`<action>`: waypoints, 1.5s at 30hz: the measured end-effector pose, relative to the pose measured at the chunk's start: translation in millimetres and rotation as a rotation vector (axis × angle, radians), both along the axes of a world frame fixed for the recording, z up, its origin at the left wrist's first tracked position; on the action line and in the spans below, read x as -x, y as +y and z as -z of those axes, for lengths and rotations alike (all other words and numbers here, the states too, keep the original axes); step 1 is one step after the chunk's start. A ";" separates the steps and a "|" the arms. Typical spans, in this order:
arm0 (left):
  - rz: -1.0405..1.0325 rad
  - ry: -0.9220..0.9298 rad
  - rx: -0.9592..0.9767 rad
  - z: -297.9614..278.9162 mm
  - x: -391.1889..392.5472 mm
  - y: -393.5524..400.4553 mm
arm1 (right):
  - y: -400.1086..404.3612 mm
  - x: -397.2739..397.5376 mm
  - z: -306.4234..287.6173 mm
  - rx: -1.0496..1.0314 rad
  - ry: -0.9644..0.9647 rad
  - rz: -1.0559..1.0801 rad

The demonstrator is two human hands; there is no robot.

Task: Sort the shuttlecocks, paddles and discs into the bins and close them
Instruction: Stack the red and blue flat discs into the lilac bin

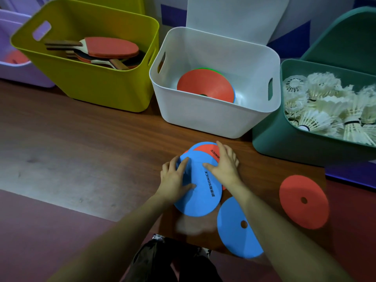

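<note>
Both hands, left hand [175, 178] and right hand [224, 161], are pressing flat, released fingers on the disc stack [200, 188] beneath them, which should be squared before lifting into the white bin [213, 117] just beyond.

Four bins [215, 117] – five loose discs [304, 201] – several paddles [110, 47], many shuttlecocks [325, 106].
</note>
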State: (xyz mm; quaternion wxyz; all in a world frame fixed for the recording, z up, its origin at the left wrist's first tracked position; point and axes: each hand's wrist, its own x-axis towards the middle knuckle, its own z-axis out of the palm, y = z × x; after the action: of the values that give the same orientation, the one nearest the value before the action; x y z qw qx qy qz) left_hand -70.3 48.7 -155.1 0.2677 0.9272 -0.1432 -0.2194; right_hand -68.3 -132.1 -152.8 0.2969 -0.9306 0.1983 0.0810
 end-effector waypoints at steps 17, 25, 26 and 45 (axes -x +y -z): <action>-0.098 -0.090 -0.019 -3.9 8.5 5.7 | 14.6 24.1 -4.3 -0.045 -0.194 -0.004; -0.107 -0.133 0.169 -7.8 -7.8 -16.2 | -5.0 22.0 -10.9 -0.204 -0.185 0.147; -0.098 -0.141 0.194 -8.4 -12.7 -21.9 | -9.6 19.5 -11.9 -0.188 -0.214 0.161; -0.160 0.043 -0.121 -5.8 14.0 -26.5 | -31.5 -5.8 11.2 -0.017 0.002 0.063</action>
State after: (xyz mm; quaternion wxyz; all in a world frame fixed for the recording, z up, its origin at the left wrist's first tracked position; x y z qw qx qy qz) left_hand -84.3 22.3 -149.3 0.2309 0.9452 -0.0493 -0.2253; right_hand -62.5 -163.7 -164.0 0.3072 -0.9211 0.2272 0.0741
